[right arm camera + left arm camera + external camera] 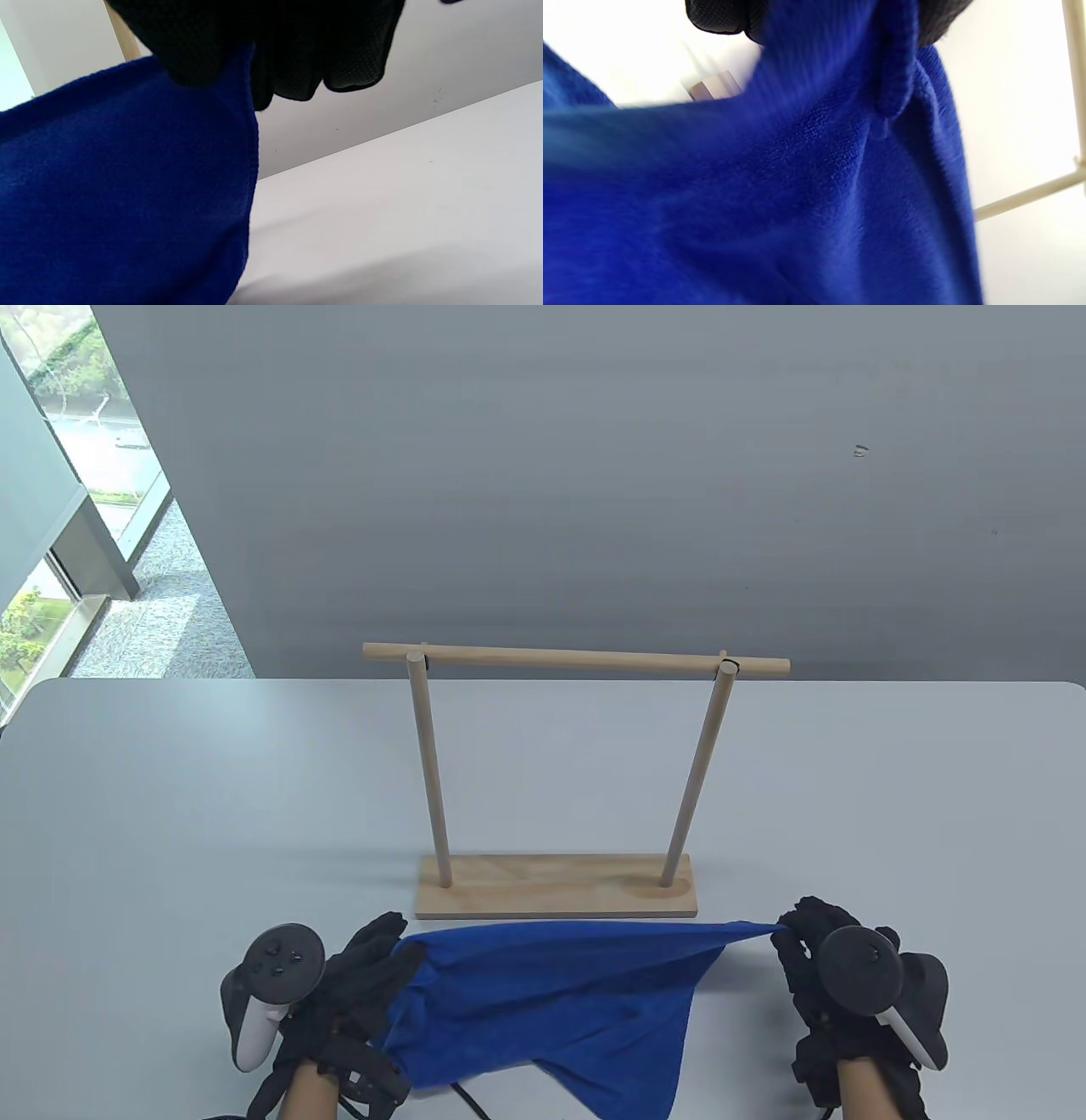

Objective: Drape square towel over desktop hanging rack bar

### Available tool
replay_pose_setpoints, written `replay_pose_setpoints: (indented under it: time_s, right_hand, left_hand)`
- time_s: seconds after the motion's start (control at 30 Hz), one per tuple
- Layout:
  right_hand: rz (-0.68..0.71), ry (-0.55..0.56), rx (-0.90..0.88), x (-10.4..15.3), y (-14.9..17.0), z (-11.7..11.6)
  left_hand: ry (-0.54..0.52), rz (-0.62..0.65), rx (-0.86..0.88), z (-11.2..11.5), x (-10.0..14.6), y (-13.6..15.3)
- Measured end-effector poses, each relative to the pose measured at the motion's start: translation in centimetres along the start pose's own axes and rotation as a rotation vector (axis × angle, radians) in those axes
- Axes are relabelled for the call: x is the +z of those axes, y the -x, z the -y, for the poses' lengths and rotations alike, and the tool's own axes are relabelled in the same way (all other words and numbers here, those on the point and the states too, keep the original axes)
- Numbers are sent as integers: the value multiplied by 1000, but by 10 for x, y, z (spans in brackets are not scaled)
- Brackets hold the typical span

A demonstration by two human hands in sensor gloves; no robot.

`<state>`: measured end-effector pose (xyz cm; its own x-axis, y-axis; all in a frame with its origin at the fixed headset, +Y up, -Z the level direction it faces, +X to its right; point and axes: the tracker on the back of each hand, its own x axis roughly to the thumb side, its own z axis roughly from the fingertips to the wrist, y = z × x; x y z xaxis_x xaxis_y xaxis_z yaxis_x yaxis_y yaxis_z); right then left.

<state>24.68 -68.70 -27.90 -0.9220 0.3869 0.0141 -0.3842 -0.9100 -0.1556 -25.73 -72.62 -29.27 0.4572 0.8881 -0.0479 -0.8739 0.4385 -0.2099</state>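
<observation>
A blue square towel [560,1001] hangs stretched between my two hands, just in front of the wooden rack's base [556,886]. My left hand [386,959] grips the towel's left top corner. My right hand [793,937] pinches the right top corner. The towel's lower part sags toward the table's near edge. The rack's horizontal bar [577,657] sits on two upright posts, above and beyond the towel. The towel fills the left wrist view [797,190], with a rack post [1075,76] at the right. In the right wrist view the towel [127,190] hangs from my fingers [275,51].
The white table [170,797] spreads around the rack. A grey wall [594,475] stands behind the table's far edge. A window [76,475] is at the far left.
</observation>
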Motion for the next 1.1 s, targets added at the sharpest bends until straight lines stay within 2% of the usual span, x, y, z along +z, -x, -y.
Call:
replay_pose_setpoints:
  time_s: [0.03,0.1,0.13,0.2,0.27,0.37,0.43,0.5,0.53,0.63,0.77,0.87,0.93,1.1]
  right_hand:
    - [-1,-3,9,0,-1,0]
    - [-2,-23,22,-1,0,-2]
    - [-5,-46,26,-2,1,-3]
    - [-25,-92,34,-3,3,-6]
    - [-44,-124,39,-4,6,-8]
    - [-54,-134,30,-5,8,-9]
    - [-52,-136,33,-5,8,-9]
    - [-48,-137,39,-5,7,-9]
    - [-44,-137,42,-5,6,-9]
    - [-38,-133,46,-4,5,-10]
    - [-37,-126,44,-4,6,-10]
    - [-40,-121,41,-5,6,-10]
    - [-42,-119,40,-5,6,-9]
    - [-61,-88,38,-4,8,-7]
  left_hand:
    - [39,-38,7,1,-1,2]
    - [84,-163,-93,6,-2,6]
    - [78,-263,-214,8,-1,7]
    - [6,-355,-425,10,-1,5]
    - [-86,-325,-568,7,0,-1]
    - [-154,-186,-546,9,2,-9]
    - [-92,-28,-553,17,0,-15]
    - [-3,32,-635,28,-2,-21]
    - [33,32,-715,36,-3,-23]
    - [39,-7,-902,59,-6,-25]
    - [137,-93,-1214,96,-15,-25]
    - [239,-183,-1389,111,-22,-22]
    - [270,-213,-1416,112,-23,-22]
    - [212,-195,-1307,96,-21,-22]
